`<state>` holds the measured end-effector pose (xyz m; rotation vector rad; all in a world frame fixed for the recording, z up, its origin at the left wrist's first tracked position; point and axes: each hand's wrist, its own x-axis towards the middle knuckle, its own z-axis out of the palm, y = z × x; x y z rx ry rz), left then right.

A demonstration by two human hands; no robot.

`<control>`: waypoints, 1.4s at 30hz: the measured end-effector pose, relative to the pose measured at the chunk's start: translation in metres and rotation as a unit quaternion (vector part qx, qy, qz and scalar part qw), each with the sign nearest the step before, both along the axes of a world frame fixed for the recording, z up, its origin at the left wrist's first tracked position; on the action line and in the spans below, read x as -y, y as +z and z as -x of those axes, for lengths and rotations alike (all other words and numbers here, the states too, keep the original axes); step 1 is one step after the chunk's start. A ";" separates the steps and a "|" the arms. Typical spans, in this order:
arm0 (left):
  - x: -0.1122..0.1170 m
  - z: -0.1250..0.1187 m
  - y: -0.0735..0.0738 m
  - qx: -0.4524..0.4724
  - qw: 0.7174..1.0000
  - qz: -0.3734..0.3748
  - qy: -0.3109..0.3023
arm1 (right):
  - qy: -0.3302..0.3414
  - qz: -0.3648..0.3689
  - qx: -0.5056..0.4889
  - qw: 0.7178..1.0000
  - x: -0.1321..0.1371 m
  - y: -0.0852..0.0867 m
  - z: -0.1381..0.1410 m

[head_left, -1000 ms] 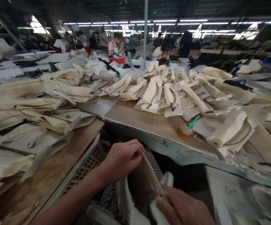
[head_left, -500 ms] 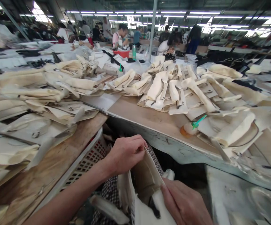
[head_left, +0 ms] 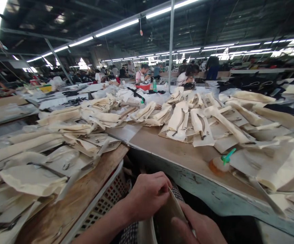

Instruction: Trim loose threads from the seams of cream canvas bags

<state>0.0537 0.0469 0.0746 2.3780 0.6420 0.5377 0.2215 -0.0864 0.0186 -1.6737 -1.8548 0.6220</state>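
Note:
A cream fabric piece (head_left: 171, 211) stands over my lap, folded open, its lower part cut off by the frame's bottom edge. My left hand (head_left: 152, 191) is closed on its upper edge, fingertips pinched together. On the right side of the same piece, my right hand (head_left: 197, 225) grips its edge, the thumb laid across the inner face and the fingers behind. Checkered cloth (head_left: 130, 234) shows on my lap below. The piece's zipper-like dark part is out of sight now.
White plastic basket (head_left: 106, 196) stands left of my lap, beside a wooden board (head_left: 86, 186). Cream fabric pieces (head_left: 180, 118) lie heaped on the table (head_left: 152, 139). A glue bottle with a green nozzle (head_left: 220, 165) stands near the table edge. People work farther back.
The view has tilted up, so hands and table sit lower in the picture. My right thumb now lies across the inside of the piece; my left hand keeps its pinch.

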 end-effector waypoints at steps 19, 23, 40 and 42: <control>-0.006 0.011 0.002 -0.021 0.978 -0.173 -0.111 | 0.026 -0.109 0.104 0.988 -0.009 -0.019 -0.001; -0.006 0.008 -0.002 0.012 0.976 -0.192 -0.102 | 0.024 -0.096 0.102 0.990 -0.009 -0.016 -0.003; -0.008 -0.001 0.001 -0.017 0.981 -0.166 -0.095 | 0.041 -0.063 0.017 0.997 -0.010 -0.001 -0.004; -0.009 0.000 0.002 0.001 0.989 -0.115 -0.098 | 0.044 -0.070 -0.003 0.997 -0.012 0.005 -0.004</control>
